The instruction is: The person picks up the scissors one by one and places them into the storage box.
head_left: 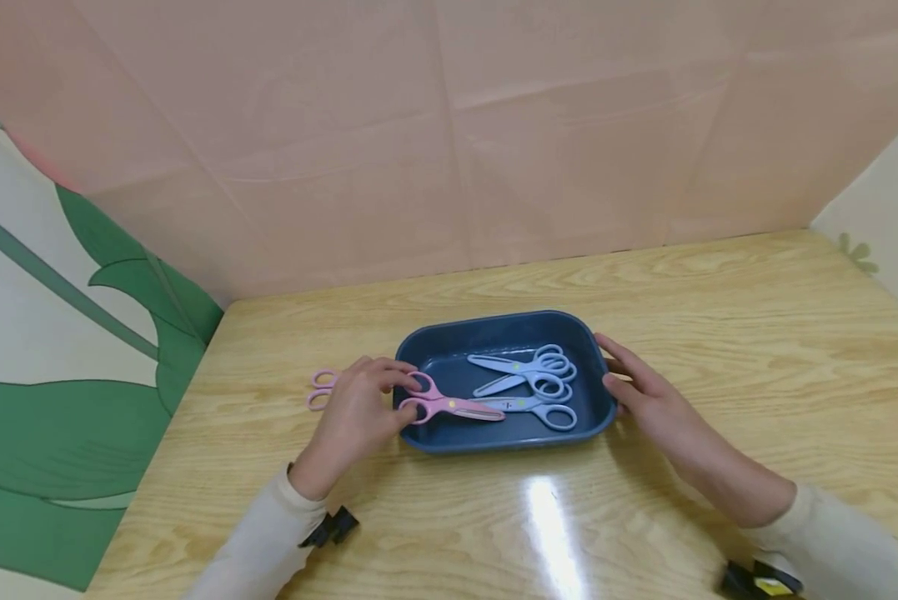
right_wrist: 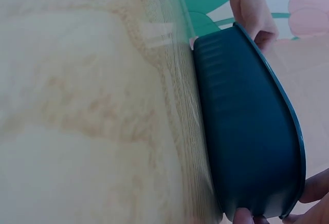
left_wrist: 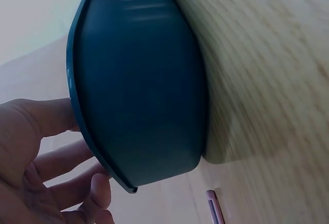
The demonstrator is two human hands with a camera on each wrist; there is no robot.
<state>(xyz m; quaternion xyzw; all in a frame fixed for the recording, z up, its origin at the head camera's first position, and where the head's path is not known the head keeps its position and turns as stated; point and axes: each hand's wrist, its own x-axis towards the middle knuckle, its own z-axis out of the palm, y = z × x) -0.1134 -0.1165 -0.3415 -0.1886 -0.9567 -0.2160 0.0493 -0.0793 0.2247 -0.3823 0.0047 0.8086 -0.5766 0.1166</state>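
A dark blue tray (head_left: 486,445) sits on the table with light blue scissors (head_left: 527,367) overlapping at its right. Pink scissors (head_left: 449,406) lie at its left end, blades pointing right over the lowest blue pair. My left hand (head_left: 358,408) reaches over the tray's left rim, thumb and index finger at the pink handle loops. Those fingertips are hidden behind the tray wall (left_wrist: 144,80) in the left wrist view. My right hand (head_left: 647,404) holds the tray's right end. Its fingers touch the tray (right_wrist: 247,126) at the bottom of the right wrist view.
Another pair of pink scissors (head_left: 321,390) lies on the wooden table (head_left: 719,350) left of the tray, partly hidden by my left hand. A pink-covered wall (head_left: 449,167) rises behind. A painted panel (head_left: 58,433) borders the left, and a pale wall (head_left: 887,208) the right.
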